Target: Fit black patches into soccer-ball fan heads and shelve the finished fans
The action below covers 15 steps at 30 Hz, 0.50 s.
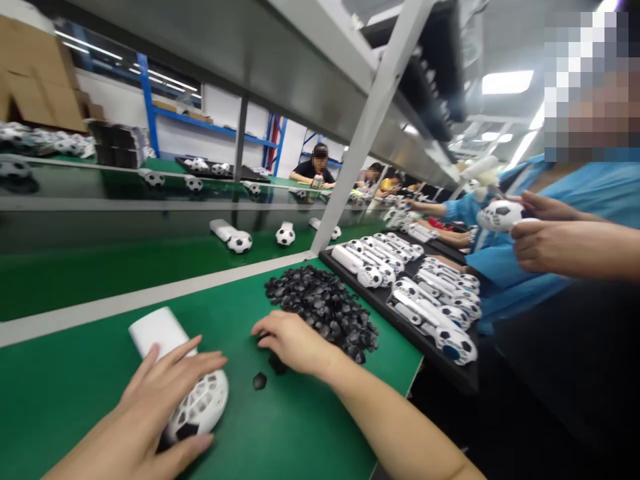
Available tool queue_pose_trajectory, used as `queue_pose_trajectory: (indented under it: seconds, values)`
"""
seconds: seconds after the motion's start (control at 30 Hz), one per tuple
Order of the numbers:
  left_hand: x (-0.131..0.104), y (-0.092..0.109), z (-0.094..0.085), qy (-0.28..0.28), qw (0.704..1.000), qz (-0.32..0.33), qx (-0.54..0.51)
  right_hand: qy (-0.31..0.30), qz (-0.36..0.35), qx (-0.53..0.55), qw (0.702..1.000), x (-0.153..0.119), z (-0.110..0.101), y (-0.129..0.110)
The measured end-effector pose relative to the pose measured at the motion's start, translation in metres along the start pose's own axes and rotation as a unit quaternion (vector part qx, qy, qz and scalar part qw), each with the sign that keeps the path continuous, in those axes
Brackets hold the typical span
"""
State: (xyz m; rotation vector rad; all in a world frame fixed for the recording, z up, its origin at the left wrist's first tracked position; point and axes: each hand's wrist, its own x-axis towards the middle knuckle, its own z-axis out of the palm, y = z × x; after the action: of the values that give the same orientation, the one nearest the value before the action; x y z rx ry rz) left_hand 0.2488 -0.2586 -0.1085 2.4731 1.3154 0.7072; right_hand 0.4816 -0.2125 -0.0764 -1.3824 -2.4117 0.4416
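Observation:
My left hand [155, 400] lies with spread fingers over a white handle-shaped device [163, 330] with a round football-patterned head. The head [213, 397] shows open slots, and one black pentagon [188, 431] sits in it near my thumb. My right hand [295, 343] is at the near left edge of a heap of small black pentagon pieces [325, 303]. Its fingertips are bent together around a dark piece, mostly hidden by the fingers. One loose black pentagon piece [259, 381] lies on the green table [280, 433] between my hands.
Beyond a pale rail [100, 303], a green conveyor [165, 253] carries several white football devices [240, 241]. At right, a black tray [380, 310] holds rows of them. A co-worker's hands [545, 233] hold another device. A slanted white post [367, 127] supports the overhead shelf.

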Motion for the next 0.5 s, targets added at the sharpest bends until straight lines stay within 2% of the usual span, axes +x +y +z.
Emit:
queue_pose_trajectory:
  seconds: [0.2,0.27,0.4,0.5]
  values:
    - [0.008,0.018,-0.024,-0.118,0.989,-0.064,-0.061,0.056,-0.054,0.118,0.990,-0.005,-0.002,-0.007]
    - [0.011,0.019,-0.029,-0.141,0.984,-0.055,-0.098,0.048,-0.052,0.172,0.983,-0.006,-0.002,-0.013]
    - [0.010,0.016,-0.035,-0.166,0.974,-0.023,-0.153,-0.011,-0.033,0.266,0.963,-0.008,0.000,-0.021]
    - [0.010,0.016,-0.037,-0.169,0.973,-0.031,-0.154,-0.031,-0.053,0.273,0.960,-0.010,0.002,-0.023]
